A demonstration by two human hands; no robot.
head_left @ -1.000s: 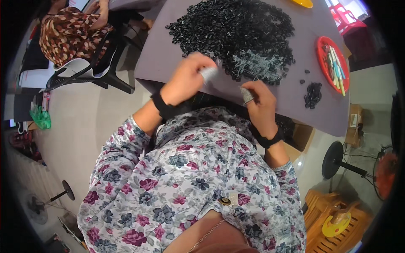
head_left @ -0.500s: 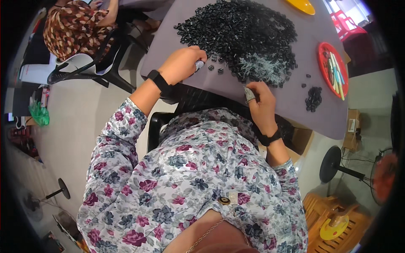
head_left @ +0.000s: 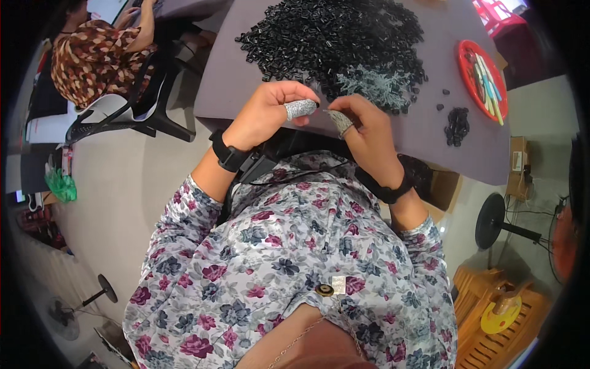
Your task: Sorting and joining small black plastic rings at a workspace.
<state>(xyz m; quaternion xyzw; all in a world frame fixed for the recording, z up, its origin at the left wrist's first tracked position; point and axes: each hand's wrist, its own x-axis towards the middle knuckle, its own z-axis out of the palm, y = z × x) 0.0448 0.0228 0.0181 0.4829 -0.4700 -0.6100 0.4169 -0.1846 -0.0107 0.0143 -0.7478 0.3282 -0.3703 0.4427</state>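
Note:
My left hand (head_left: 270, 114) is closed in a pinch, with a silvery-grey cover on its thumb. At its fingertips shows a small black plastic piece (head_left: 318, 105). Close beside it, my right hand (head_left: 372, 135) is also pinched, its thumb wrapped in a grey cover; whatever lies between those fingertips is too small to make out. Both hands are over the near table edge, fingertips almost meeting. Beyond them spreads a large heap of small black plastic pieces (head_left: 332, 43). A pile of thin grey-green pieces (head_left: 378, 86) lies on the heap's near right side.
A smaller cluster of black pieces (head_left: 456, 126) lies on the grey table (head_left: 424, 138). Right of it, a red plate (head_left: 464, 64) holds several pen-like tools (head_left: 487, 86). Another person (head_left: 98, 58) sits at the far left. Fans and an orange plastic stool (head_left: 491, 332) stand on the floor.
My left hand has come right from the heap's edge, now showing a black piece at its fingertips. My right hand has moved left from beside the grey-green pile, and the hands have drawn together.

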